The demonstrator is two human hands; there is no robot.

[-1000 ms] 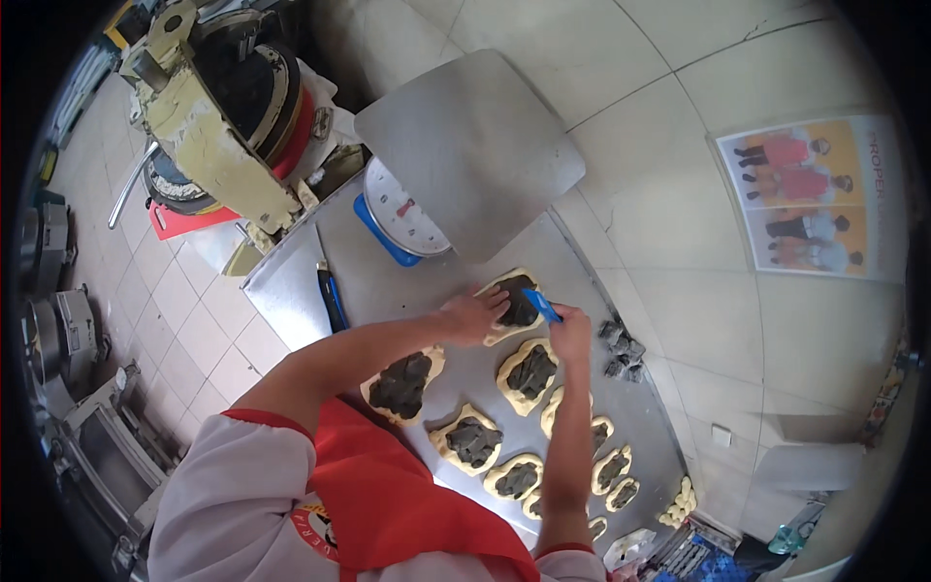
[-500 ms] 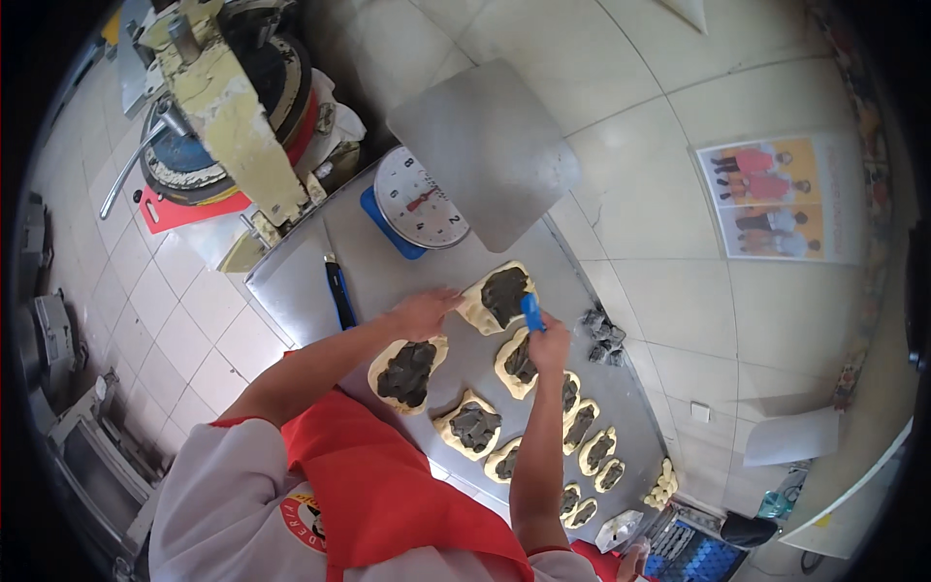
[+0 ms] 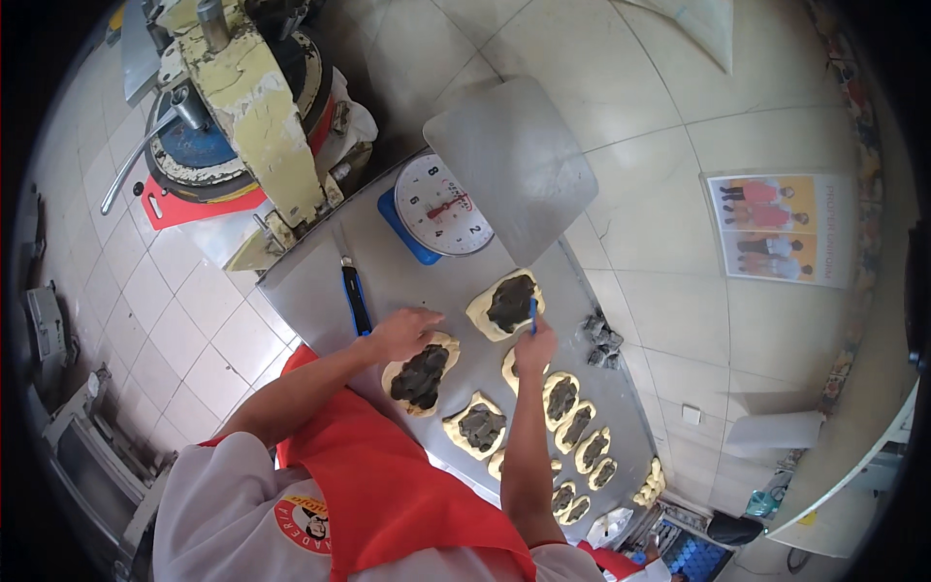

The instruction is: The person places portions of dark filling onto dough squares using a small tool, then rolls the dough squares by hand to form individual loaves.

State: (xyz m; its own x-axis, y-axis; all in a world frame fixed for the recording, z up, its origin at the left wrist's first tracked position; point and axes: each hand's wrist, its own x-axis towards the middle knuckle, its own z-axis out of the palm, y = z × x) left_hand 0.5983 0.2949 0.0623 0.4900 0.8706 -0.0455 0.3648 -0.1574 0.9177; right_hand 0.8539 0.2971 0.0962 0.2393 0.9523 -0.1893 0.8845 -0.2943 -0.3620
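Note:
My left hand is open, fingers extended just above or beside a dough piece topped with dark filling. My right hand grips a thin blue scraper at the lower edge of the upper dough piece, which has a broad dark patch of filling. Several smaller filled pieces lie along the steel table to the right and below, partly hidden by my right arm. A black-and-blue knife lies left of the upper piece.
A dial scale and metal plate stand at the table's back, beside a worn cream machine. Dark crumpled lumps lie at the right edge, pale dough pieces at the far end. A co-worker's red apron shows low right.
My left hand has drawn back leftward and down from the upper dough piece. My right hand, still with the blue scraper, has moved slightly down and left. The view has shifted somewhat.

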